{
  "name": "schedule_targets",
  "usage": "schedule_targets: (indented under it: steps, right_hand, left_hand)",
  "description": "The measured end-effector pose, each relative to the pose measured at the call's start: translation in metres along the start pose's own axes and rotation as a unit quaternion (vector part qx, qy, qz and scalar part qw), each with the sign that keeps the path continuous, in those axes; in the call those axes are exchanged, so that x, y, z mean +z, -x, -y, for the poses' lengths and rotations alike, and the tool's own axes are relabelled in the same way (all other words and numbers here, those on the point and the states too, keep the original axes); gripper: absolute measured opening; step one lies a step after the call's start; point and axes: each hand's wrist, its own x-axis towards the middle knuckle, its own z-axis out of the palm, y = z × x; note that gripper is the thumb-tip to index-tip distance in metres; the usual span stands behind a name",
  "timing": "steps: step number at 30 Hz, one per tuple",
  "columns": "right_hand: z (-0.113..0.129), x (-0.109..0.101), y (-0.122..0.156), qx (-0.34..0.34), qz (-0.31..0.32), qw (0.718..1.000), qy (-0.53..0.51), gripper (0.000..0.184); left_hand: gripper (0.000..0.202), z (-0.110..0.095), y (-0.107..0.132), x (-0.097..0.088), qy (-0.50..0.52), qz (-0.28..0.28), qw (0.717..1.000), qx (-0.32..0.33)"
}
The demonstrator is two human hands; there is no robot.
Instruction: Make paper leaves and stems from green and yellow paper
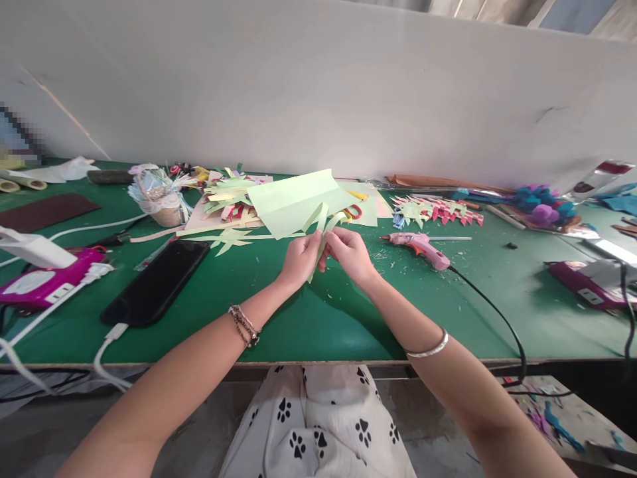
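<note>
Close together above the green table, my left hand (302,257) and my right hand (350,253) are both closed on folded pale green paper strips (322,218). The strip ends stick up above my fingers, and one end hangs down below them. Just beyond my hands lies a large pale green paper sheet (293,202) with a crease across it. Scissors with red and yellow handles (354,212) show partly from beside the sheet. To the right of my right hand rests a pink glue gun (423,248) with a glue stick in it.
A black phone (156,282) on a white cable lies at the left, near a purple power strip (54,275). Paper scraps (231,192) are heaped behind, beside a small decorated pot (162,199). Woven paper strips (438,210) lie at the back right. The glue gun's cord (490,315) crosses the front edge.
</note>
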Motion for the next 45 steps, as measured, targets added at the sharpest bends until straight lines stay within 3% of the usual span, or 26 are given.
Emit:
schedule_targets:
  steps: [6, 12, 16, 18, 24, 30, 35, 45]
  right_hand:
    - [-0.0007, -0.0001, 0.0002, 0.007, 0.002, 1.000, 0.000, 0.032]
    - [-0.0026, -0.0004, -0.0008, 0.014, -0.037, 0.999, 0.014, 0.032]
    - [-0.0009, -0.0014, -0.0006, 0.013, -0.045, 0.998, -0.034, 0.032]
    - [0.0006, -0.0020, -0.0002, 0.015, -0.057, 0.998, -0.038, 0.032]
    - [0.0028, -0.0010, 0.0009, 0.012, 0.007, 1.000, 0.027, 0.035]
    - [0.0031, -0.0001, 0.0005, -0.012, -0.024, 0.999, 0.018, 0.035]
    - [0.0018, -0.0023, -0.0005, -0.013, -0.062, 0.998, -0.027, 0.037]
    - [0.0052, 0.0020, 0.0035, -0.050, -0.069, 0.982, 0.166, 0.033]
  left_hand:
    - [0.049, -0.0003, -0.0006, -0.0044, 0.009, 0.005, 1.000, -0.004]
    - [0.048, -0.0003, -0.0006, -0.0046, 0.029, -0.041, 0.998, -0.029]
    - [0.048, 0.0009, -0.0005, -0.0029, 0.053, 0.054, 0.997, -0.030]
    - [0.046, 0.0012, -0.0002, -0.0023, 0.062, 0.073, 0.995, -0.025]
    - [0.051, 0.0000, 0.0006, -0.0027, 0.028, 0.040, 0.999, -0.001]
    - [0.050, -0.0014, -0.0008, -0.0030, 0.086, -0.012, 0.996, -0.031]
    - [0.046, 0.0013, -0.0020, -0.0030, 0.084, 0.075, 0.993, -0.021]
    - [0.048, 0.0013, -0.0007, -0.0021, 0.050, 0.024, 0.998, -0.007]
